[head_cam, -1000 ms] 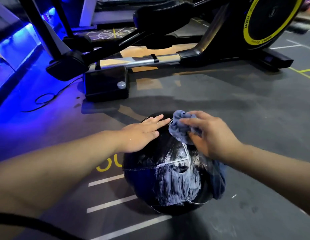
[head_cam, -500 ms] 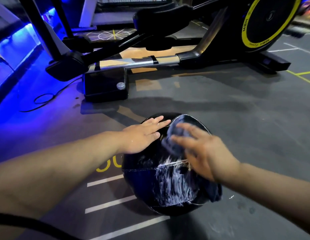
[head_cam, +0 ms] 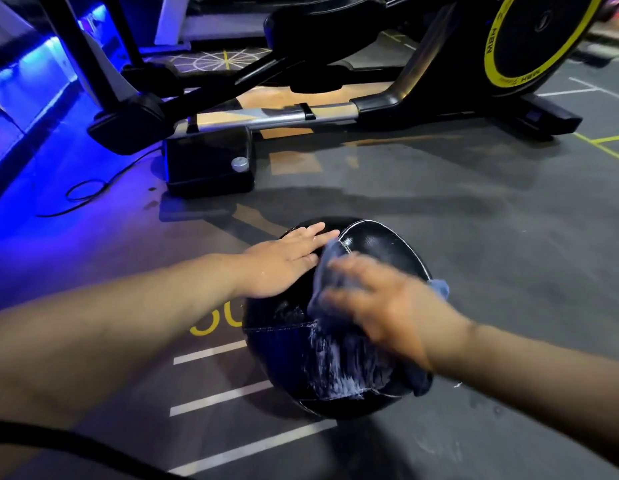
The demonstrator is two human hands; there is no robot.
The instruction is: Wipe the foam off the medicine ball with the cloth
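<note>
Head view: a black medicine ball (head_cam: pixel 373 244) sits on the dark gym floor (head_cam: pixel 474 209), near the middle of the scene. The left hand (head_cam: pixel 283 261) rests flat on its upper left side, fingers straight and close together, holding nothing. The right hand (head_cam: pixel 380 303), blurred, presses a blue-grey cloth (head_cam: pixel 322 271) against the top of the ball, fingers stretched out and slightly spread over it. White foam (head_cam: pixel 339 368) streaks the near face below the cloth. Farther back stands a black exercise machine (head_cam: pixel 370 109), with a thin cable (head_cam: pixel 83 192) looped at far left.
</note>
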